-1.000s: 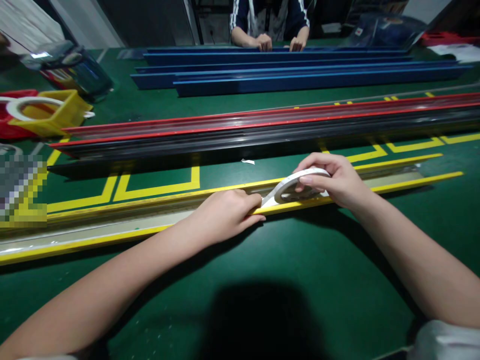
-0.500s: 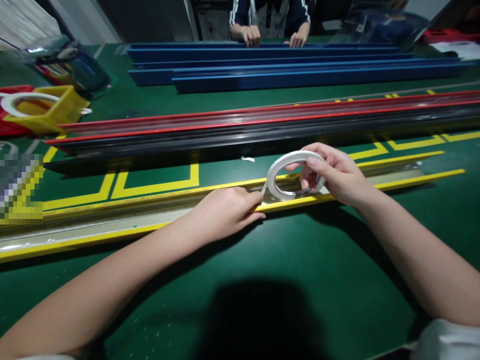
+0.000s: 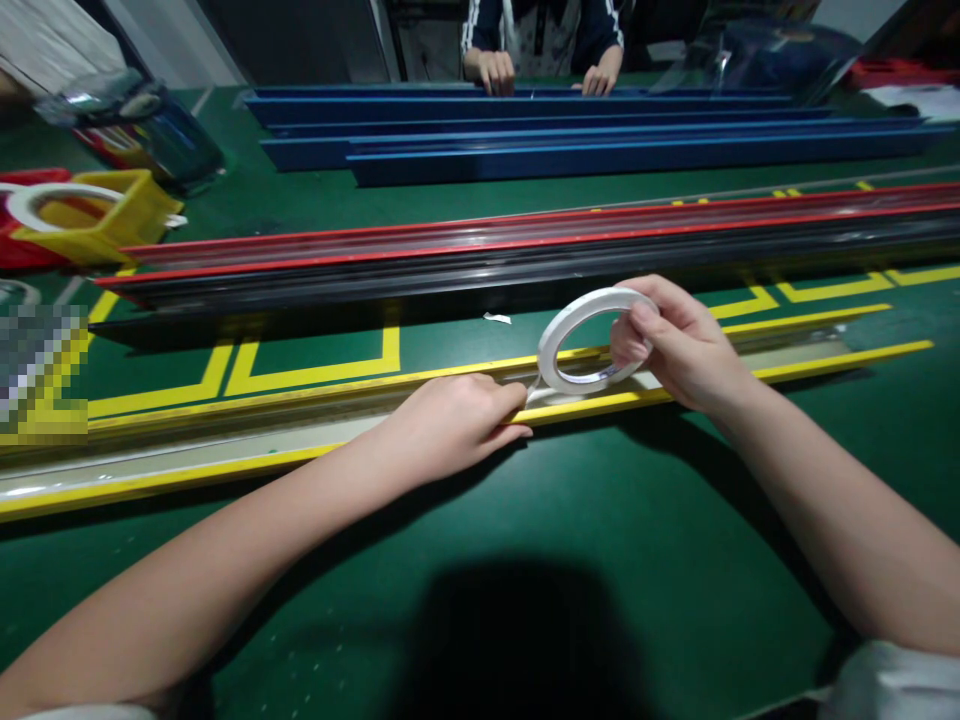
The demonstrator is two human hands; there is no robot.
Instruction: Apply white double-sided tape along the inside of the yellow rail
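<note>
A long yellow channel strip (image 3: 225,440) lies across the green table in front of me. My left hand (image 3: 450,425) rests on it with fingers curled and pressed down on the end of a white tape. My right hand (image 3: 675,345) grips a white tape roll (image 3: 577,335), tilted up on edge just above the strip. A short length of tape runs from the roll down to my left fingers.
Beyond the strip lies a stack of red and black strips (image 3: 525,255), then several blue channels (image 3: 585,135). A person's hands (image 3: 544,75) work at the far edge. A yellow bin (image 3: 112,225) with a tape roll stands at left. Yellow lines (image 3: 315,375) mark the table.
My right hand has lifted the tape roll from lying nearly flat on the strip to standing tilted above it. My left hand has stayed pressed on the tape end.
</note>
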